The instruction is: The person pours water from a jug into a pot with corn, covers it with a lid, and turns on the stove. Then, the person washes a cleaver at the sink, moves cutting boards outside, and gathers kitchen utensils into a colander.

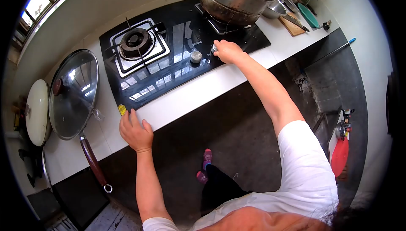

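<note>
My right hand (229,52) is closed on the right stove knob (214,50) at the front of the black glass cooktop (177,76). The left knob (196,57) stands free beside it. My left hand (136,132) rests on the white counter edge (186,100), fingers apart, near a yellow sticker (122,109) at the cooktop's front left corner. Behind the right knob, a large steel pot (237,2) sits on the right burner. The left burner (136,42) has no pot on it, and no flame shows there.
At the left, a pan with a glass lid (74,95) has its brown handle (94,163) past the counter edge, beside a pale lid (38,112). Back right hold a metal bowl (275,9), a cutting board (292,26) with a knife, and a green dish (308,15).
</note>
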Demonstrator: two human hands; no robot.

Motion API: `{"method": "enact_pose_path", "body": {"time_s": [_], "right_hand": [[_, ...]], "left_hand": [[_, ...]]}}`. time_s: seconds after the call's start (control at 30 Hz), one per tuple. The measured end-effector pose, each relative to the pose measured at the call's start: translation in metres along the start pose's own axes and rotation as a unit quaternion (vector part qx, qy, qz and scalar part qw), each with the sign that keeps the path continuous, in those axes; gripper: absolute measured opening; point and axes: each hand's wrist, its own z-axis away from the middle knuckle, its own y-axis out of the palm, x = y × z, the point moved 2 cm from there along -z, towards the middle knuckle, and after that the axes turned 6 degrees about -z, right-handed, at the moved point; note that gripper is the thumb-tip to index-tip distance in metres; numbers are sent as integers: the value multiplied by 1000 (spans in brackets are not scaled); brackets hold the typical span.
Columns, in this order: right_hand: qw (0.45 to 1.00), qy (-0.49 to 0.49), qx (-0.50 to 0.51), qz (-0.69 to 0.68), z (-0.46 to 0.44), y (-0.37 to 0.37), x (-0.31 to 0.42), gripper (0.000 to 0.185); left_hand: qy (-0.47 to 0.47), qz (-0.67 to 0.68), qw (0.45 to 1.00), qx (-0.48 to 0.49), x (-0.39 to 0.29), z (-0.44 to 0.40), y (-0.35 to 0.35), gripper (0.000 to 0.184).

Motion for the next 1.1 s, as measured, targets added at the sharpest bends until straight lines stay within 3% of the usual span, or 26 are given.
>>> {"method": "enact_pose_path", "body": {"time_s": [0.77,1.1], "right_hand": [[1000,-3,-3,12,-1,1,-1,42],[1000,7,-4,28,0,-2,2,36]], "left_hand": [[-1,7,1000,-10,2,1,2,44],[1,11,1000,-11,3,1,2,44]]}}
